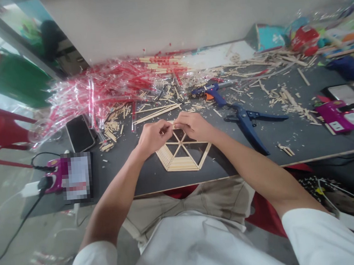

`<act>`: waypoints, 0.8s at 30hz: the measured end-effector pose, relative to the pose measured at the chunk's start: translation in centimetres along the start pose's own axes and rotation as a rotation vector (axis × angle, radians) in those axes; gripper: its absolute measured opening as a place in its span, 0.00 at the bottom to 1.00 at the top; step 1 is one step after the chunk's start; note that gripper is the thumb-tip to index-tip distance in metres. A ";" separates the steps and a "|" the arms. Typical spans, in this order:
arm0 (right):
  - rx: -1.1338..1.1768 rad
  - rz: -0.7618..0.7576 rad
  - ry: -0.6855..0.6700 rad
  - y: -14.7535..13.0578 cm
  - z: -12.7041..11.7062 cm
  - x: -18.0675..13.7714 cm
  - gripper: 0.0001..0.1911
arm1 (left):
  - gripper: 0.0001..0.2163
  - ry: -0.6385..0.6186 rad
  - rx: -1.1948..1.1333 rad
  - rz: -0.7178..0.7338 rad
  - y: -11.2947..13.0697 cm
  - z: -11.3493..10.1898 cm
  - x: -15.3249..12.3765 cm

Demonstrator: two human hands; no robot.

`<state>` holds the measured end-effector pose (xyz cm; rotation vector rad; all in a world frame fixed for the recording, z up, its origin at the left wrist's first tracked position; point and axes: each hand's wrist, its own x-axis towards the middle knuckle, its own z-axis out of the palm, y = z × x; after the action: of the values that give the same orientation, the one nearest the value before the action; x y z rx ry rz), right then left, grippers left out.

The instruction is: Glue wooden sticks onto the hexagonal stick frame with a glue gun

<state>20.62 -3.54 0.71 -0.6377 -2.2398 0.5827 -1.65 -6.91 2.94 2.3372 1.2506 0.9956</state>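
A hexagon frame of thin wooden sticks (pixel 179 161) lies flat on the dark table (pixel 144 180) in front of me. Some of its wedges are filled with parallel sticks. My left hand (pixel 153 137) and my right hand (pixel 193 125) meet over its far edge. Both pinch one short wooden stick (pixel 174 125) between fingertips, just above the frame. The hands hide the far part of the hexagon.
A blue glue gun (pixel 211 91) and blue cutters (pixel 249 122) lie to the right. Long sticks (pixel 157 113) and offcuts litter the table. Red-and-clear wrappers (pixel 100 91) pile at the back left beside a black phone (pixel 79 133). A purple box (pixel 338 116) sits at right.
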 end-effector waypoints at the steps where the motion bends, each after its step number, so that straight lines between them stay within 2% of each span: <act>1: -0.001 -0.001 -0.007 0.0 0.0 0.0 0.21 | 0.07 -0.007 -0.013 -0.012 0.2 -0.1 0.0; 7: -0.028 -0.008 -0.024 -0.7 -0.6 0.1 0.20 | 0.06 -0.030 -0.150 -0.099 1.0 -0.6 0.3; 16: 0.054 0.009 0.005 -1.1 -0.6 0.2 0.21 | 0.04 -0.062 -0.573 -0.310 0.7 0.2 0.2; 20: 0.105 0.060 0.018 -1.6 -0.8 0.3 0.23 | 0.09 -0.055 -0.736 -0.373 0.8 0.7 0.4; 24: 0.261 0.136 0.004 -1.9 -0.8 0.3 0.23 | 0.14 -0.049 -0.840 -0.399 1.0 0.9 0.4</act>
<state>20.56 -4.66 2.44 -0.6584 -2.0807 0.9232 -0.25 -7.04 3.00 1.4009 0.9547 1.0392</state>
